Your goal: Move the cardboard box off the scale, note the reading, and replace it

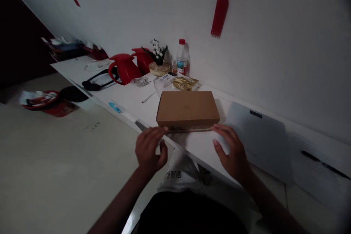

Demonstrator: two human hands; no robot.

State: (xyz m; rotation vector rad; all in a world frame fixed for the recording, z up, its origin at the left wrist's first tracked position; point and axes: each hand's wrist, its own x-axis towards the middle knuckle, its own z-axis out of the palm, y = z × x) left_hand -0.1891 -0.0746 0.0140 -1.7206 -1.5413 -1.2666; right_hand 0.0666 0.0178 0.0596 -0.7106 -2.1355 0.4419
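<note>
White table (137, 98) | closed cardboard box (187, 109) | left hand (149, 150), right hand (231, 151) grip released, fingertips at box

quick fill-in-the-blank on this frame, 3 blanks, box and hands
1. Both hands, the left hand and the right hand, are at the near edge of a closed ____ cardboard box.
2. The plastic bottle by the wall has a ____ cap.
3. Right of the box lies a flat ____ laptop.

Missing words: brown; red; white
</note>
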